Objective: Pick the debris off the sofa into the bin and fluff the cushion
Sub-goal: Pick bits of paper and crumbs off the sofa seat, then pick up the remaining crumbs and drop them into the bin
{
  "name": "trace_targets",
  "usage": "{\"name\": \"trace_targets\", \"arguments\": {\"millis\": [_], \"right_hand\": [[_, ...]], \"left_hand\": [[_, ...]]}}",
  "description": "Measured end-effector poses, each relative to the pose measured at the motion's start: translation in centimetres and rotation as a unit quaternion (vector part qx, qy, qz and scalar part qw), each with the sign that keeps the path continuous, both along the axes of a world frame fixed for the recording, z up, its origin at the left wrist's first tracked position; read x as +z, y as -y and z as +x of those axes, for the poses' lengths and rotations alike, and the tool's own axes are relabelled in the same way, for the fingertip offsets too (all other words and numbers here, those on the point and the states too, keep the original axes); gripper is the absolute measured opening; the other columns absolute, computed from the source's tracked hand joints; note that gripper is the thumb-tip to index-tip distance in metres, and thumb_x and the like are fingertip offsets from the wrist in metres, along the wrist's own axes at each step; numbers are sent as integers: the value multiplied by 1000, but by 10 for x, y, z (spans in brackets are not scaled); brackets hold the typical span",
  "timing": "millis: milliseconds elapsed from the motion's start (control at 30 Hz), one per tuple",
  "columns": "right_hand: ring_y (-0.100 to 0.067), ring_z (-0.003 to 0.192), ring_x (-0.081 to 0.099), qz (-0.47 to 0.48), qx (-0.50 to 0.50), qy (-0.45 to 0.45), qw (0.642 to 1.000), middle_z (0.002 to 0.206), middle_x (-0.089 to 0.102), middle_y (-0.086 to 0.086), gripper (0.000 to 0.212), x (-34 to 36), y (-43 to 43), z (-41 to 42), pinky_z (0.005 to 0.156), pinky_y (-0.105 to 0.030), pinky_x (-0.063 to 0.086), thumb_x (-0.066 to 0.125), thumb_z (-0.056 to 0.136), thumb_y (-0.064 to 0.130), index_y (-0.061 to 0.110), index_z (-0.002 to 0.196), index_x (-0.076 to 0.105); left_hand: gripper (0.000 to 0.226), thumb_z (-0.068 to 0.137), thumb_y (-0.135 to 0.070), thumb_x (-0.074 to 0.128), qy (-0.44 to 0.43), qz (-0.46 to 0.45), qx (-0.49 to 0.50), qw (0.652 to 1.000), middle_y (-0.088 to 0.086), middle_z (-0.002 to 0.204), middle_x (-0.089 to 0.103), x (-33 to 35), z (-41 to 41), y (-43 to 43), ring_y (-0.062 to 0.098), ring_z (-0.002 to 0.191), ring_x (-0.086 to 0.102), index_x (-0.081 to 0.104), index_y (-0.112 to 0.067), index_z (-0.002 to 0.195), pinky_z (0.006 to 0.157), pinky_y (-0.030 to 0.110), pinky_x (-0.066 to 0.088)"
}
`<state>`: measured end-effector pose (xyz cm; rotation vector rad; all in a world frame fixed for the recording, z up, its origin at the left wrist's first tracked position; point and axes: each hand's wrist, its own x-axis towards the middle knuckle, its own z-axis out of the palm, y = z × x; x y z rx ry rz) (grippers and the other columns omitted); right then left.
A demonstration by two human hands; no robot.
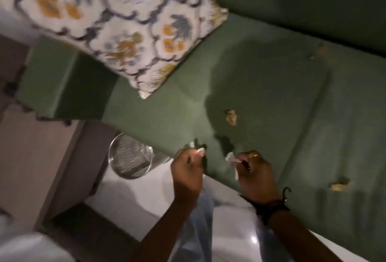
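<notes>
A green sofa fills the upper right. A patterned cushion with blue and orange flowers leans at its left end. Crumpled tan scraps lie on the seat: one in the middle, one at the right, one far back. My left hand hovers over the seat's front edge, fingers pinched on a small white scrap. My right hand pinches a white paper scrap. A clear round bin stands on the floor left of my hands.
The sofa's green armrest is at the left. A beige cabinet or wall lies lower left. The white glossy floor runs below the sofa. My legs in light jeans show between my arms.
</notes>
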<state>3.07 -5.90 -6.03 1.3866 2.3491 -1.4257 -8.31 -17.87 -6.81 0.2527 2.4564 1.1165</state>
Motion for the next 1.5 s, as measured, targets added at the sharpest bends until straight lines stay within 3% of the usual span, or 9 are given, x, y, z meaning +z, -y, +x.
{"name": "trace_targets", "arguments": {"millis": [100,233,400,567,800,967,1133,1367,1500], "right_hand": [[-31,75,73,14,137,-46,989,79,75,-15,16,-8,83,-76,71,-32,54,61,81,3,3,77,76],[-29,113,61,-76,228,25,970,118,67,-16,24,-59,180,-168,96,-33,42,55,89,5,2,109,69],[-35,122,54,-103,239,90,961,129,61,-21,36,-104,217,-239,101,-37,41,49,92,6,0,126,58],[-29,129,51,-100,226,113,962,139,58,-12,50,-95,199,-225,108,-32,36,50,90,7,11,140,50],[-38,96,72,197,-29,60,978,108,72,-23,27,-21,81,-70,84,-39,58,61,87,13,2,110,72],[-45,109,59,169,-299,296,891,135,46,-27,63,-15,-28,83,89,-46,52,55,92,39,6,144,40],[-36,110,54,98,-332,291,892,123,57,-24,35,-42,-71,140,89,-37,46,56,94,31,0,109,62],[-43,100,63,110,-390,165,899,105,66,-31,17,-48,-80,145,88,-39,48,59,89,-4,-8,102,69],[-30,78,66,121,-365,81,919,85,70,-15,11,-39,-143,100,71,-30,50,67,87,13,5,85,74]], "left_hand": [[24,88,-6,72,18,-46,164,985,15,66,65,-17,-43,94,32,64,61,63,-10,66,68,50,55],[18,85,-9,74,55,-76,276,956,16,72,72,-67,-103,165,28,69,67,68,-9,68,73,42,57],[19,83,-1,71,155,-116,270,943,26,103,75,-110,-161,198,24,87,65,75,3,102,93,42,56],[20,89,-14,61,67,-205,188,958,18,103,77,-88,-179,182,37,98,70,77,-10,100,80,29,48],[31,91,-26,67,0,-74,-104,992,14,119,72,-30,-95,45,30,108,66,68,-12,119,94,28,47],[59,82,-34,75,12,-48,-306,951,19,134,56,-38,-39,-88,37,121,56,55,-12,133,99,45,50],[39,85,-27,71,-48,-141,-308,939,18,125,54,-52,-18,-153,38,105,60,58,-10,117,85,43,49],[11,79,11,60,-34,-91,-235,967,26,96,66,-40,-1,-157,38,89,61,68,4,84,78,25,39],[16,81,14,61,-28,-32,-162,986,25,96,66,-36,11,-169,40,87,66,71,3,87,88,45,55]]}}
